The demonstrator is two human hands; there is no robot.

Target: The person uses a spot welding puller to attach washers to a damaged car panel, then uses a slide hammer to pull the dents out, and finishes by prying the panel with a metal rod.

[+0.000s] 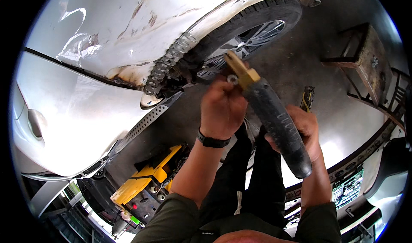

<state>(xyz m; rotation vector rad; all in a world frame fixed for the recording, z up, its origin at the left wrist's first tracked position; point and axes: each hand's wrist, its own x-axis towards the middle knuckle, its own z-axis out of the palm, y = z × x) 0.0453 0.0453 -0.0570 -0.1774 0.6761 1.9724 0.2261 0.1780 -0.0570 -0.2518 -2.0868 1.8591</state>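
A thick black-handled tool with a brass-coloured head, like a welding gun (274, 123), slants across the view in front of my body. My right hand (304, 127) is closed around its black handle. Up at the brass head (249, 75), my left hand (225, 103) has its fingers closed, with a small round metal nut or bolt end (232, 78) beside them. Part of those fingers is hidden or blurred. Beyond the tool stands a white car (107, 37) with scraped, browned paint. A row of wavy metal pull rings (171, 56) runs along its wheel-arch edge.
The car's wheel (253, 35) is just past the tool's tip. A worn wooden stool (371, 65) stands at the right, and a yellow machine (148, 172) at the lower left. A dark clamp-like tool (307, 97) lies on the floor; a tool set (348, 187) is lower right.
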